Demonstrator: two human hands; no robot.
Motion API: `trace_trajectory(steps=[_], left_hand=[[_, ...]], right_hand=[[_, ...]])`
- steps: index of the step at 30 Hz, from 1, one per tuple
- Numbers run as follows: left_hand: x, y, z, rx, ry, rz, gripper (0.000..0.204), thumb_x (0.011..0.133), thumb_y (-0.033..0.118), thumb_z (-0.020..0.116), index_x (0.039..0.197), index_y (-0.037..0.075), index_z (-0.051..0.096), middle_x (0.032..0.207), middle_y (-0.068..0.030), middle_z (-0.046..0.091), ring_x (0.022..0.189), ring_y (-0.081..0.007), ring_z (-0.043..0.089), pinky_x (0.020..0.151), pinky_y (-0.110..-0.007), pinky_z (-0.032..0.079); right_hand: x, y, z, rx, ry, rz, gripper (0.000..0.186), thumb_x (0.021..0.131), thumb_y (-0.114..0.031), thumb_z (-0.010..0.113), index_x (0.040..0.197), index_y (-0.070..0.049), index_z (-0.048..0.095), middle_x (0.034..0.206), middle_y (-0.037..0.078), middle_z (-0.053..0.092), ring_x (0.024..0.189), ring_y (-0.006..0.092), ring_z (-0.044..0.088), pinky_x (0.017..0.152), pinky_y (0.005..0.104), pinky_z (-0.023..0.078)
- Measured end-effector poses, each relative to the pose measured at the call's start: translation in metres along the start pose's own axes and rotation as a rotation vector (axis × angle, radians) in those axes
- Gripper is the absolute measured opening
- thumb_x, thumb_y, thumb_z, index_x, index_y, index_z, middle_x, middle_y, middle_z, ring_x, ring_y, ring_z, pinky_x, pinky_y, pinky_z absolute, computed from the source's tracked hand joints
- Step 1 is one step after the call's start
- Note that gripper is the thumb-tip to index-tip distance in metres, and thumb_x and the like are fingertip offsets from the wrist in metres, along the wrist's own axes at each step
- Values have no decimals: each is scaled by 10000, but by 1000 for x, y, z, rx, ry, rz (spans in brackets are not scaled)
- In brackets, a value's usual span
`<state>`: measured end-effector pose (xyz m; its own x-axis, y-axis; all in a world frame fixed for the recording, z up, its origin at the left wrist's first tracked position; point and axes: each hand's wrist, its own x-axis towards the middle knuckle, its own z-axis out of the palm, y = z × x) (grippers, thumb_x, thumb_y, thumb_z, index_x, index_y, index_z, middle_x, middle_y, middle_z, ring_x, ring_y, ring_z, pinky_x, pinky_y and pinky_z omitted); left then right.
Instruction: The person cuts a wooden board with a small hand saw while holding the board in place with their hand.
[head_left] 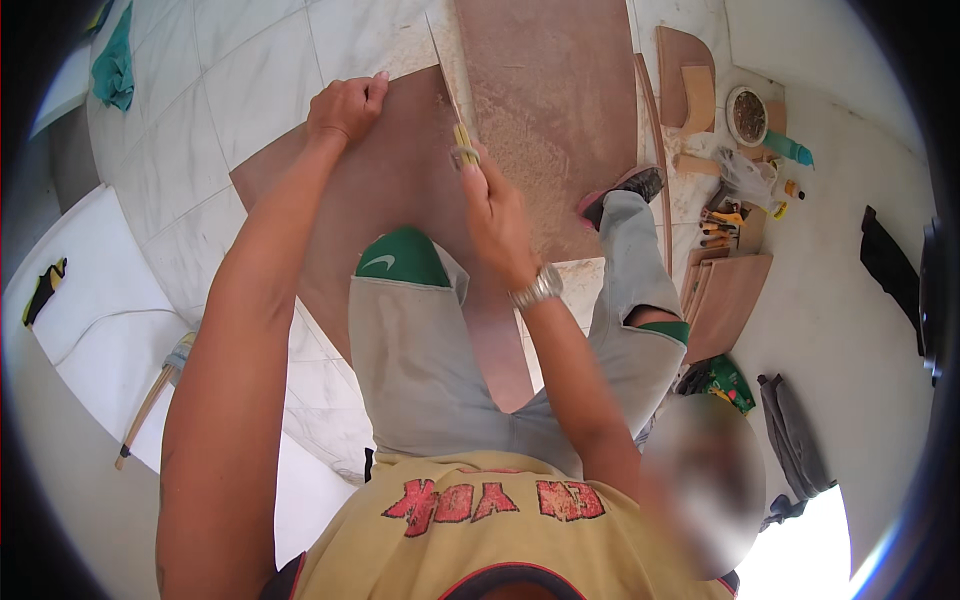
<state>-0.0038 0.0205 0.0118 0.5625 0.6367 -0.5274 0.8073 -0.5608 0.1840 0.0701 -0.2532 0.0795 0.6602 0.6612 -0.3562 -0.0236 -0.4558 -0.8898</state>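
My right hand (492, 208), with a metal watch at the wrist, is closed around the yellowish handle of a handsaw (451, 92). The saw's thin blade points away from me, along the right edge of a brown wooden board (345, 215). My left hand (346, 107) grips that board at its far edge, left of the saw. One of my knees rests on the board. To the right of the blade lies a second brown board (545, 50), strewn with sawdust. Where the saw's teeth meet the wood is too fine to make out.
My shoe (632, 190) is on the right-hand board. Further right are a round tub (747, 115), a plastic bag (745, 178), orange-handled tools (718, 228) and leaning brown panels (728, 300). A wooden-handled tool (150, 405) lies left on a white sheet (95, 300); a teal cloth (114, 65) is far left.
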Motion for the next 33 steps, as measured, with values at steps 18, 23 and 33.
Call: trace_trajectory(steps=[18,23,33], left_hand=[[-12,-12,8,-91,-14,18,651,1070,626,374,955,163,817,926,-135,789,922,-364,746,864,-488,595],[-2,2,5,-129,34,45,646,1069,615,390,908,142,800,851,-159,768,866,-392,733,837,-502,582],[-9,-10,4,-89,20,40,656,1072,602,390,868,138,806,886,-140,783,864,-358,748,812,-482,597]], right_hand=[[-75,-18,-33,177,-144,303,584,1151,-393,436,1573,3,516,710,-64,442,605,28,378,527,258,301],[57,0,7,41,-96,119,554,1148,-348,453,1522,50,542,763,-60,442,637,42,346,546,257,291],[-46,-11,-17,90,-121,246,501,1144,-320,445,1474,29,586,759,-67,449,642,35,350,549,258,296]])
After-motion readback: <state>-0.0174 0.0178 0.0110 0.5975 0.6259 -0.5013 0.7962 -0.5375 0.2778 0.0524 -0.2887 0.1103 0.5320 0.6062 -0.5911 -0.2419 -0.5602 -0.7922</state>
